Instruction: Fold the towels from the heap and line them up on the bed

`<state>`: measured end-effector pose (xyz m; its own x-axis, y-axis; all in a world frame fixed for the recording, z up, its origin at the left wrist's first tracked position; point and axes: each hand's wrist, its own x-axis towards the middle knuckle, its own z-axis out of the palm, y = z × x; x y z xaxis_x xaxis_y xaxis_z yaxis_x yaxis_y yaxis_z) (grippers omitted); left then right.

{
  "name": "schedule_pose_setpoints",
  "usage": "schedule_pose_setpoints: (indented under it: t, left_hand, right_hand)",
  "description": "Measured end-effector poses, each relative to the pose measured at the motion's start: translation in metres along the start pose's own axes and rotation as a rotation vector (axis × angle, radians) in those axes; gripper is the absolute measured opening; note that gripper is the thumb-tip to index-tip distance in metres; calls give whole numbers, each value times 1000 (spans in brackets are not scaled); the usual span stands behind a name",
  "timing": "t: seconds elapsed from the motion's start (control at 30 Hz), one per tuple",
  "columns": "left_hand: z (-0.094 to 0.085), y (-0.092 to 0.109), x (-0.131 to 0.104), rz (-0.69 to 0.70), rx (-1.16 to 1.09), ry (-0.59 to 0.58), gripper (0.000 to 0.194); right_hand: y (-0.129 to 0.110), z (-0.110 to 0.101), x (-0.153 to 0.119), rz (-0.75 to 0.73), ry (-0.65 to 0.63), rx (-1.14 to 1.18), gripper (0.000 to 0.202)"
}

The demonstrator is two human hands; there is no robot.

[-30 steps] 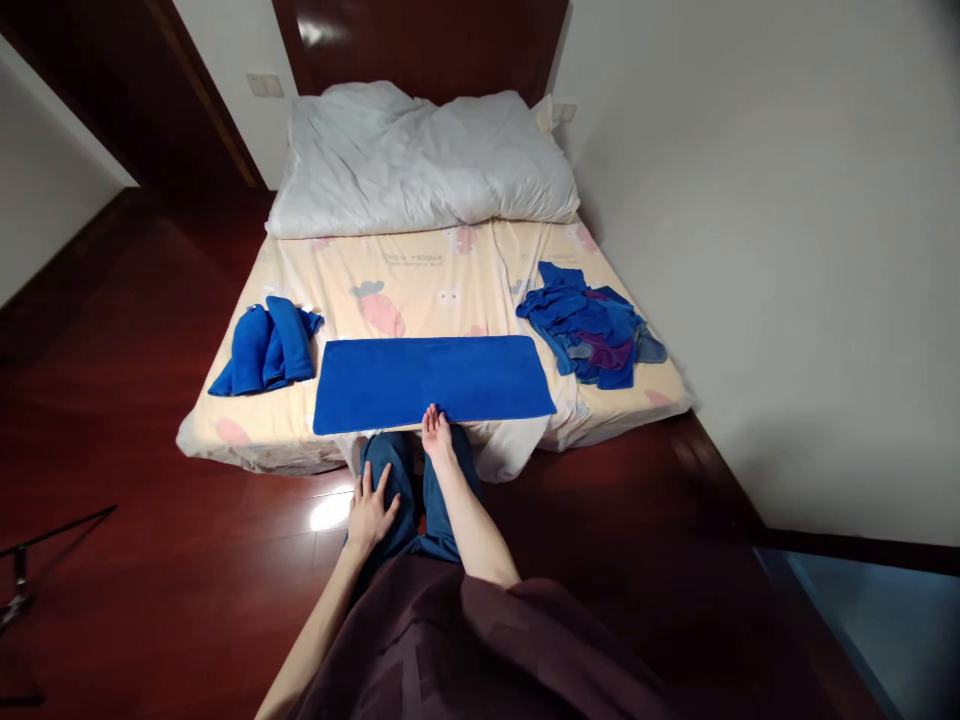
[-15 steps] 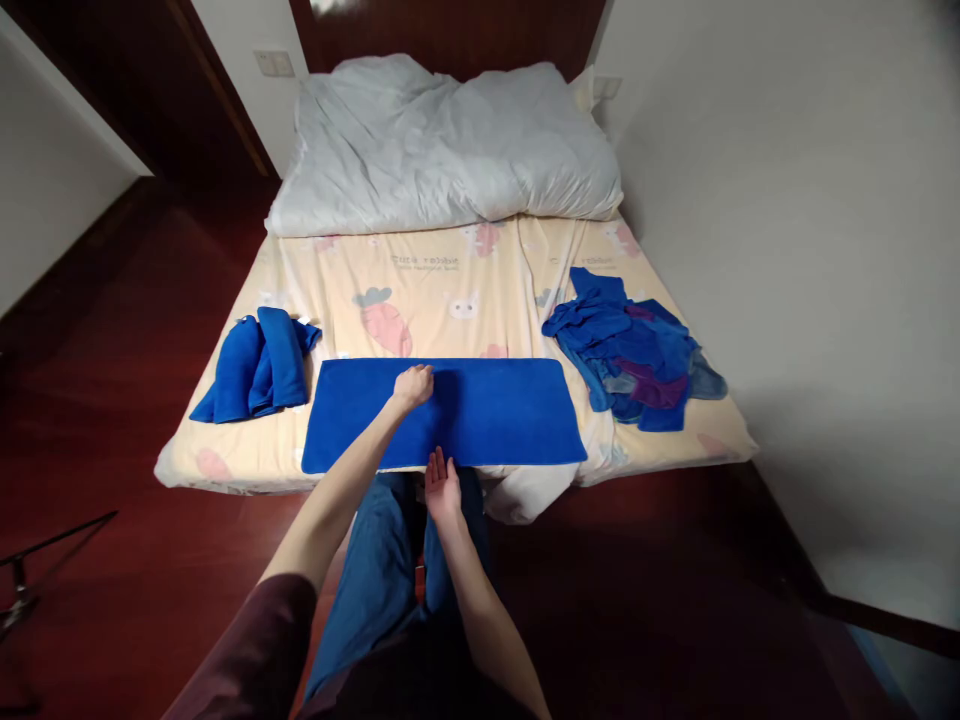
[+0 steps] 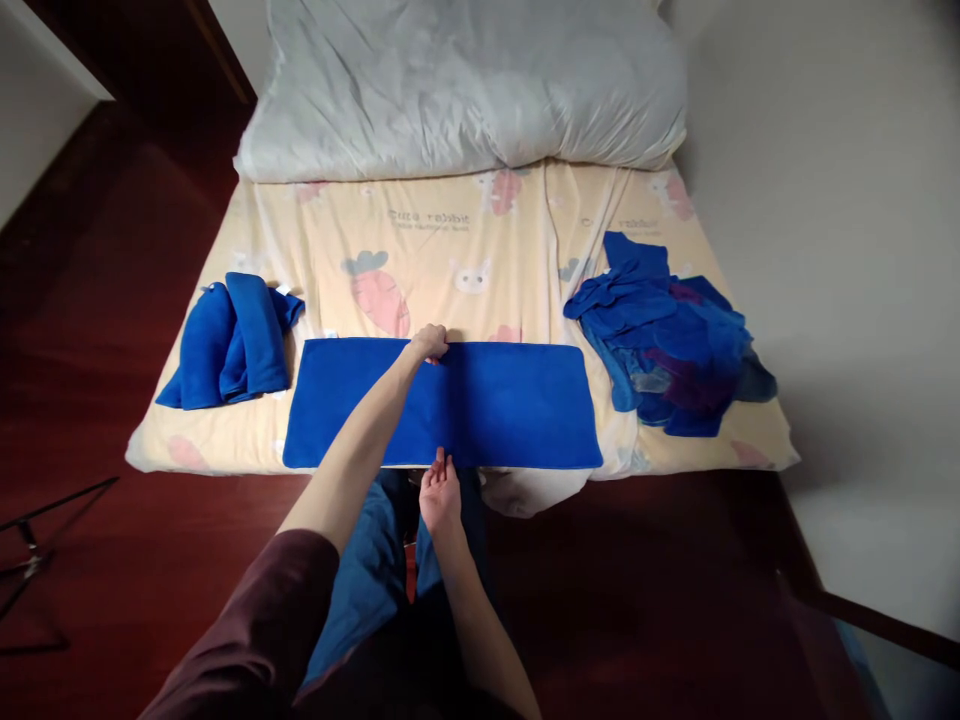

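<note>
Blue cloth (image 3: 521,405) lies lengthwise along bed's (image 3: 244,440) front edge. Left grip (image 3: 430,342) curled at far hem, clamping unclear; right grip (image 3: 440,498) at front hem, fingers apart.

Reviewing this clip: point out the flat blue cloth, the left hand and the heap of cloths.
Flat blue cloth (image 3: 476,405): head view, near the middle of its upper face.
Left hand (image 3: 430,342): head view, back of the hand.
Heap of cloths (image 3: 664,325): head view, blue fabric near its middle.
</note>
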<state>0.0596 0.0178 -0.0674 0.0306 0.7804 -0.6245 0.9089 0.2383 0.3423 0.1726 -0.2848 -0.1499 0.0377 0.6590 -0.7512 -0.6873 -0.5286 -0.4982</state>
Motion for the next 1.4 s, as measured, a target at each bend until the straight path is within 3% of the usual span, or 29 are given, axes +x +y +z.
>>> schedule_pose_setpoints:
  t: [0.07,0.17,0.33,0.47,0.7,0.87,0.97,1.1,1.2,1.27,1.4]
  left_hand:
    - [-3,2,0,-22,-19,-29,29]
    - [-4,5,-1,-34,-15,-22,38]
    - [-7,6,-1,-7,-39,156,45]
    - [-2,4,-4,9,-67,203,45]
    - [0,2,-9,46,-99,295,40]
    - [-22,6,-33,120,-150,372,38]
    - [-46,11,-67,169,-227,414,37]
    - [-83,16,-131,276,-557,449,36]
    - [-112,15,-184,399,-723,536,37]
    - [-130,11,-219,494,-774,648,37]
    - [-162,-1,-285,622,-839,856,37]
  right_hand:
    - [-6,6,-3,89,85,93,19]
    - [-11,13,-10,137,100,145,19]
    - [-8,12,-20,131,121,142,23]
    - [-11,15,-20,136,100,138,25]
    - [-13,16,-34,91,76,101,24]
    - [-36,19,-62,-98,58,-10,28]
    - [-62,21,-84,-326,-19,-143,43]
    - [-111,21,-118,-589,-153,-219,50]
    - [-169,25,-143,-802,-206,-359,51]
    - [-216,32,-157,-1017,-167,-507,53]
    - [-306,60,-179,-1390,-106,-694,63]
